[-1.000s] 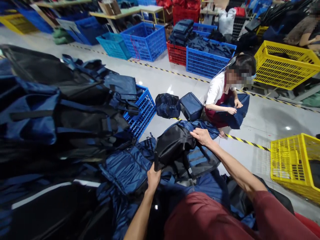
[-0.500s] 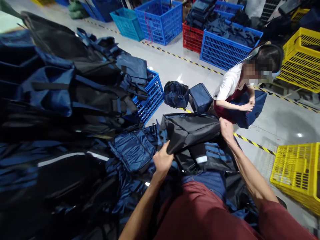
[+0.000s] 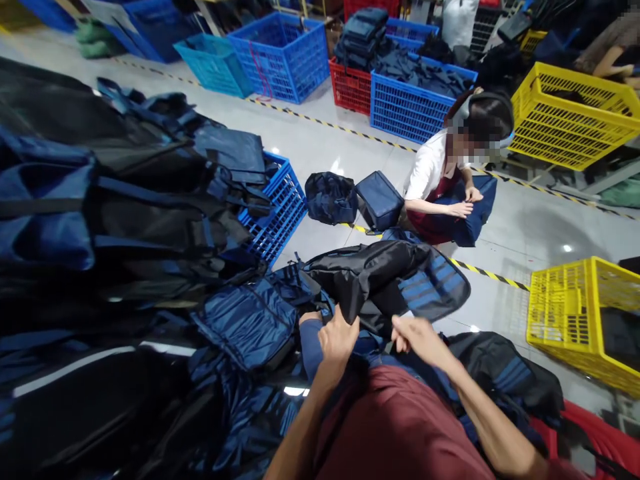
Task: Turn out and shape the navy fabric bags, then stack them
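Note:
A black and blue backpack [image 3: 385, 273] lies across my lap, its dark fabric bunched upward and a panel with blue straps [image 3: 430, 283] spread to the right. My left hand [image 3: 339, 337] is closed on the near corner of the black fabric. Close to a small white strip at the backpack's near side, my right hand [image 3: 423, 341] has its fingers curled in; what they hold, if anything, is hidden. Left of the backpack rests a quilted-looking blue bag [image 3: 250, 317].
Black and blue bags [image 3: 150, 213] are heaped at left, beside a blue crate [image 3: 280, 210]. Ahead, a co-worker [image 3: 435, 177] crouches with both hands on a navy bag [image 3: 470, 213]. Two boxy bags [image 3: 381, 200] sit on the floor. A yellow crate [image 3: 563, 313] stands at right.
My right hand has let go of the backpack's far right end and come back toward me. The black fabric has sunk and folded, baring more of the blue-strapped panel. The view has shifted right.

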{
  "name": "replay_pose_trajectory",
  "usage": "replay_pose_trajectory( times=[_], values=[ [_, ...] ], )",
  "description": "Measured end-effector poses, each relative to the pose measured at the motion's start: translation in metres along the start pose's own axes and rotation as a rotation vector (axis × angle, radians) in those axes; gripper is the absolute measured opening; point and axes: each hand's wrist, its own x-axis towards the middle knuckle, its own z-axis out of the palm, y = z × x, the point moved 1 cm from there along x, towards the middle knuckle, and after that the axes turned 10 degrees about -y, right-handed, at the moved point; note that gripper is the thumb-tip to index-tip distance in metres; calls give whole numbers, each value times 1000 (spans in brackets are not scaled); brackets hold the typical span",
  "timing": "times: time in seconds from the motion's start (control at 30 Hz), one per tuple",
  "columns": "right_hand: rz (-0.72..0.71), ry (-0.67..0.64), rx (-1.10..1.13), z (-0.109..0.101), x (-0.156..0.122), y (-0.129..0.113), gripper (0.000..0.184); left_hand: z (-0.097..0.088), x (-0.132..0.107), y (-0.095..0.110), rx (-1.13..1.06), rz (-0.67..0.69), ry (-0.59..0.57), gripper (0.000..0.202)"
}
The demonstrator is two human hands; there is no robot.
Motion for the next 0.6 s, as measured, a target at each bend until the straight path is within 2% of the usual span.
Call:
replay_pose_trajectory(
  times=[0.03,0.1,0.13,0.17,0.2,0.27,0.33,0.43,0.5,0.6],
  values=[
    [95,40,16,10,-10,26,61,4,-3,7,18,-7,-4,55],
    [225,364,3,14,-13,69,59,9,-11,21,48,-6,-21,58],
    [270,552,16,9,-7,83,56,10,-15,28,52,2,-34,59],
    [306,684,66,2,4,91,54,10,-19,33,49,8,-50,59],
    [337,738,146,-6,18,94,55,9,-22,38,41,13,-68,59],
    [370,674,312,-18,52,88,53,6,-25,42,24,18,-84,59],
    [357,596,377,-22,82,72,39,3,-26,41,13,16,-85,60],
    [312,703,334,-19,110,49,20,2,-34,30,-65,86,-51,59],
    [268,798,291,-21,115,38,21,-2,-47,22,-132,211,79,58],
    [169,896,212,-43,101,18,28,-26,-74,17,-113,494,483,47]
  ],
)
